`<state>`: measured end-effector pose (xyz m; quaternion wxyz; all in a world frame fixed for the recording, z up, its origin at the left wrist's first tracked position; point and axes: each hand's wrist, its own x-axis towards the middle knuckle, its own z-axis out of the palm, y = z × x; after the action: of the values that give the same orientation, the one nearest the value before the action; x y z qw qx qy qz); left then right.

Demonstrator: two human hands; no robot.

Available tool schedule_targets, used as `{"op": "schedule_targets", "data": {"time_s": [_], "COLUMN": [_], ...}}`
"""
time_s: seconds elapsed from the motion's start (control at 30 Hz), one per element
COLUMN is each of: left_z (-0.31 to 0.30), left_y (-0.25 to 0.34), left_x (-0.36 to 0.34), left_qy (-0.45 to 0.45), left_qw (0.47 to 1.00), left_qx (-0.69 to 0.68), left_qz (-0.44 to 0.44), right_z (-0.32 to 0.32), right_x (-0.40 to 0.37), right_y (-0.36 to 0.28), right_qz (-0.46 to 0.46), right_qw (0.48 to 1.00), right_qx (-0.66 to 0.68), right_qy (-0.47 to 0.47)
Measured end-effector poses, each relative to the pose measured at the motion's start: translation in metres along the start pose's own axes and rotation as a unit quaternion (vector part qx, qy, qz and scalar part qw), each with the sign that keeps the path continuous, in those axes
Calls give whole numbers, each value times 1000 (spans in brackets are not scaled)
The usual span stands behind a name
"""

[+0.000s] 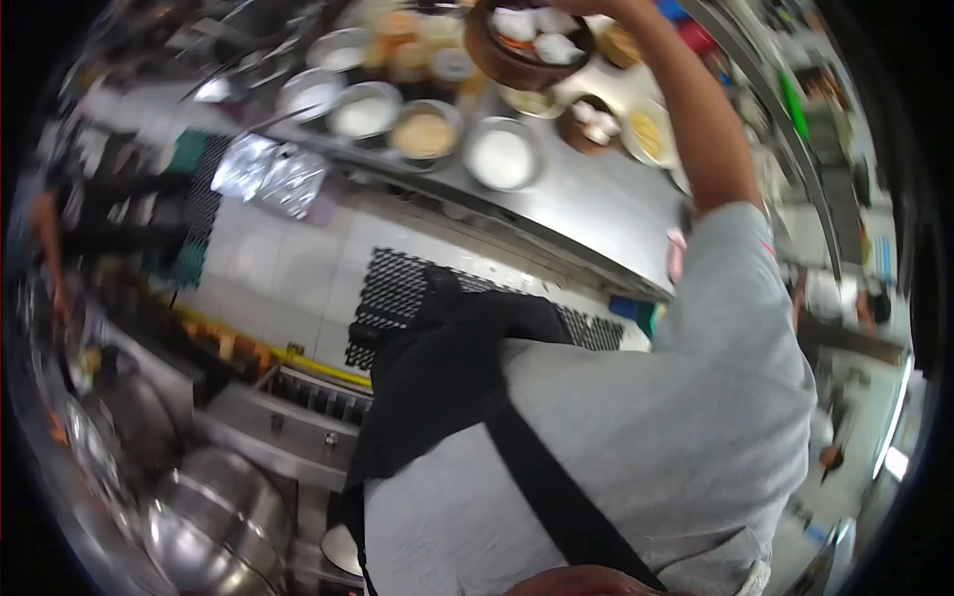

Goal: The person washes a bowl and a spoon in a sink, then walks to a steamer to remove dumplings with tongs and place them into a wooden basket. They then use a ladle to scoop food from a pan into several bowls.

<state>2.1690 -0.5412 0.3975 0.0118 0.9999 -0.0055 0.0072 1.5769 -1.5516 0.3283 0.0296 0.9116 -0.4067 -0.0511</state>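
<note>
My right arm in a grey sleeve reaches up over the counter. My right hand [589,6] is at the top edge of the view, beside the rim of a deep brown round container [490,58]. Several white lumps [556,48] and something orange lie in it. The fingers are cut off by the frame, so their grip does not show. Just below stand a small brown bowl with white, egg-like pieces [596,123] and an oval dish of yellow strips [648,133]. My left hand is out of view.
On the steel counter [586,204] stand several bowls, including one of white powder [500,159] and one of tan powder [423,133]. Foil [268,174] juts at its left end. Black mats [393,298] cover some floor. Another person [60,228] stands left, near large metal pots [214,521].
</note>
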Motion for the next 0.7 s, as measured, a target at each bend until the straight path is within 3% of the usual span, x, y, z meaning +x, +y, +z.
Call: {"op": "schedule_targets", "data": {"time_s": [0.03, 0.07, 0.1, 0.13, 0.17, 0.27, 0.3, 0.4, 0.43, 0.53, 0.63, 0.67, 0.7], "left_z": [-1, -2, 1, 1, 0, -7, -3, -4, -19, -51, -68, -69, -71], "left_y": [-26, -60, -84, -92, -88, -76, -86, -106, -114, -150, -192, -228, -251], "left_x": [13, 21, 23, 17, 14, -12, -10, -18, -23, -35, -54, -50, -51], "left_qy": [-4, -5, -4, -2, 3, 51, 75, 112, 133, 81, 158, 150, 143], "left_qw": [1000, 999, 999, 999, 999, 998, 995, 992, 990, 988, 974, 971, 967], "left_qx": [-15, -29, -39, -45, -46, 5, 62, 39, 32, -31, -123, -119, -113], "left_qz": [10, 16, 16, 18, 20, -22, -11, -32, -29, -131, -106, -142, -178], "right_z": [-22, -42, -77, -61, -70, -100, -103, -126, -140, -179, -183, -166, -172], "right_x": [9, 12, 10, 40, 42, 35, 37, 5, -7, -64, -95, -80, -123], "right_y": [-50, -105, -183, -184, -235, -407, -460, -620, -662, -787, -898, -951, -962], "right_qz": [-41, -8, 24, -195, -268, -379, -384, -506, -547, -634, -762, -767, -744], "right_qw": [999, 1000, 987, 977, 960, 909, 893, 816, 800, 770, 636, 641, 667], "right_qx": [-32, -18, -136, 34, 66, 159, 204, 237, 210, 75, 117, -2, 45], "right_qy": [-5, -24, -87, -75, -48, -66, -116, -147, -126, -7, 20, 30, -29]}}
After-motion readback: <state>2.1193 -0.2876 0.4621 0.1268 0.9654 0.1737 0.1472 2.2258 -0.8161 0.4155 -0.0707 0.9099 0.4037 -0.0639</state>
